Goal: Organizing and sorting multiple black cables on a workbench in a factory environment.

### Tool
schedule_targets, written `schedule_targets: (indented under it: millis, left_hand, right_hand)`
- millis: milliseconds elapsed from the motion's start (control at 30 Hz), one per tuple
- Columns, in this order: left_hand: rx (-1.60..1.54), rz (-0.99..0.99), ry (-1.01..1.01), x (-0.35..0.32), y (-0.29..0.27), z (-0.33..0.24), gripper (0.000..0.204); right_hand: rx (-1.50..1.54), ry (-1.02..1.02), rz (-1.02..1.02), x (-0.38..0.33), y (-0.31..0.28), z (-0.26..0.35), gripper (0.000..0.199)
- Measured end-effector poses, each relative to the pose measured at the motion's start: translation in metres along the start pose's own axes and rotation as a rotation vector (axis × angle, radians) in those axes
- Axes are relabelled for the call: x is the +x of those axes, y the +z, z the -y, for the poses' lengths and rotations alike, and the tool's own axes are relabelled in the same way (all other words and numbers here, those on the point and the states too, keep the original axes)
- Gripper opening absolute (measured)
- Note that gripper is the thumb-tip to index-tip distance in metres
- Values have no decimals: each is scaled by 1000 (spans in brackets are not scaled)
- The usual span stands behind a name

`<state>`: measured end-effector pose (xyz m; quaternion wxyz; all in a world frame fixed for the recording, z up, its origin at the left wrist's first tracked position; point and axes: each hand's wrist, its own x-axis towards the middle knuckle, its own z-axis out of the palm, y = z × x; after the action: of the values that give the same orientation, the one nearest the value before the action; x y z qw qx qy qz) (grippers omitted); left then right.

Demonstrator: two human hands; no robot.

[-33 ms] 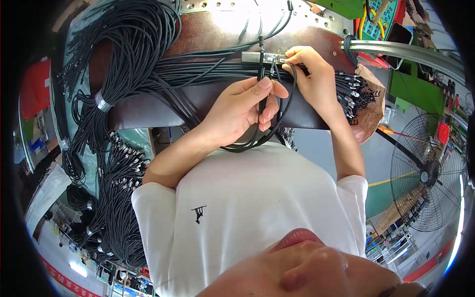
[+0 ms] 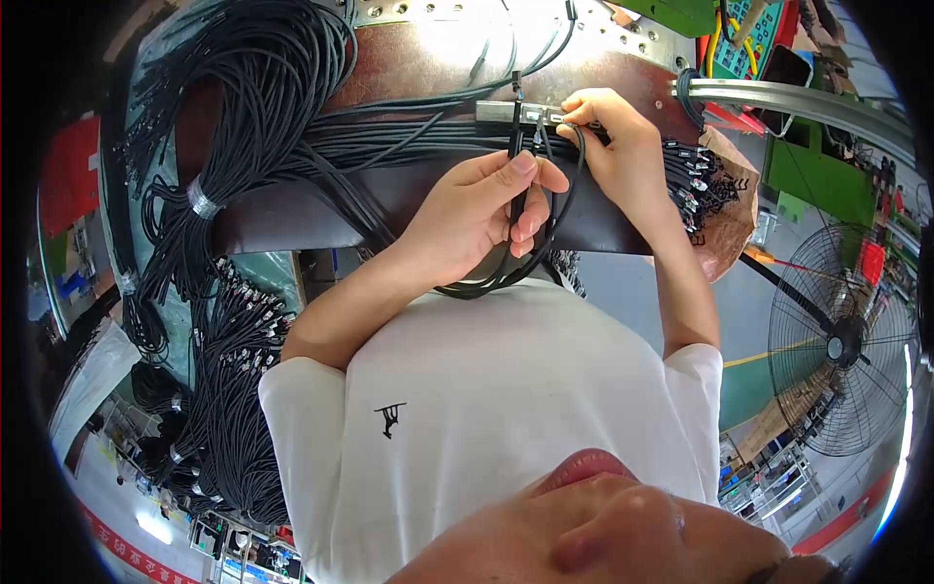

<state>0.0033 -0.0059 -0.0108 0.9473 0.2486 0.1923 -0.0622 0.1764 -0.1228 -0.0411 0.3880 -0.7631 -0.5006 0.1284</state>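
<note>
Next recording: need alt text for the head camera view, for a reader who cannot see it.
A person's left hand pinches a looped black cable while the right hand presses its end at a small metal fixture on a brown workbench. Large bundles of black cables lie to the left.

Bright, even light; glare on bench top; fisheye-bent, black-vignetted edges.

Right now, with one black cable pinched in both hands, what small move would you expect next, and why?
Probably the right hand nudges the cable's end into the small metal fixture. Its fingertips sit right at that block, while the left hand pinches the looped black cable just below, holding it steady. That is only a guess; the tip itself is too small to see.
</note>
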Motion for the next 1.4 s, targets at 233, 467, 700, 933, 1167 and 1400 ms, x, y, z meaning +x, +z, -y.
schedule_targets:
  millis: [233,467,700,933,1167,1400]
  left_hand:
    - [-18,50,-11,4,0,1,37]
    - [92,55,-152,4,18,-12,38]
    - [855,-98,275,-6,18,-21,42]
    - [673,-25,39,12,15,-9,39]
    - [651,-1,-79,27,14,-15,41]
    - [1987,-189,722,4,53,-29,20]
  right_hand:
    - [-20,30,47,4,3,-8,12]
    - [-332,-496,-212,-4,-17,19,26]
    - [-229,-183,-178,-23,-8,-21,18]
    - [-123,-111,-118,-17,-11,-24,18]
    - [-354,-233,-75,-16,-43,-1,27]
    - [-563,-344,-55,-17,-63,-13,24]
